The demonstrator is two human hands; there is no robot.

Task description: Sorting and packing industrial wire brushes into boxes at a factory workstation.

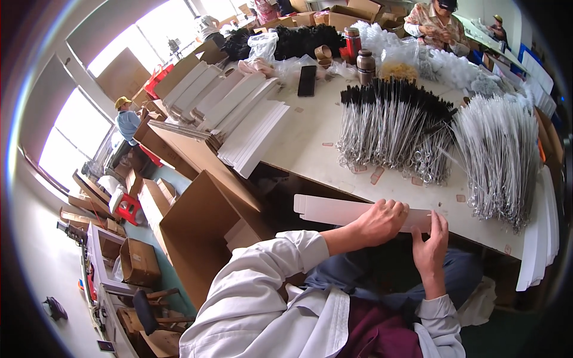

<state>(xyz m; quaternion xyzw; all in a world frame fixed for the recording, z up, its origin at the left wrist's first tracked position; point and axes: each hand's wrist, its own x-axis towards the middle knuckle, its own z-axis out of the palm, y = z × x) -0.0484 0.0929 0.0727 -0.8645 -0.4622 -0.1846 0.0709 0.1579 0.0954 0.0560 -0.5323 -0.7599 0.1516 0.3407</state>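
Gripping: both hands were on it, the left hand (382,222) clamped with bunched fingers on a white carton (334,210), the right hand (431,241) pinching its end between thumb and fingers.
Carton: long, narrow, flaps showing at the far left tip, it stretched leftward from the left hand, at the table's near edge; whether it touched the table, no telling.
Sleeves: pale grey cuffs, the left sleeve (250,280) sweeping in from the left hand's lower left.
Cardboard box (194,232): gaping open, left of the left hand, with white pieces inside.
Table (307,134): pale top, spreading away just beyond both hands.
Brushes: what a crowd! Black-bristled brushes (388,128) stood massed straight ahead of the hands, looped wire ends nearest; a pale bundle (498,158) sat ahead and right of the right hand.
White strips: one stack (539,232) right of the right hand, another (253,137) ahead and left of the left hand.
Phone (307,81): dark, lying flat, farther ahead of the left hand.
Co-worker (436,30): seated well beyond the right hand, hands raised together.
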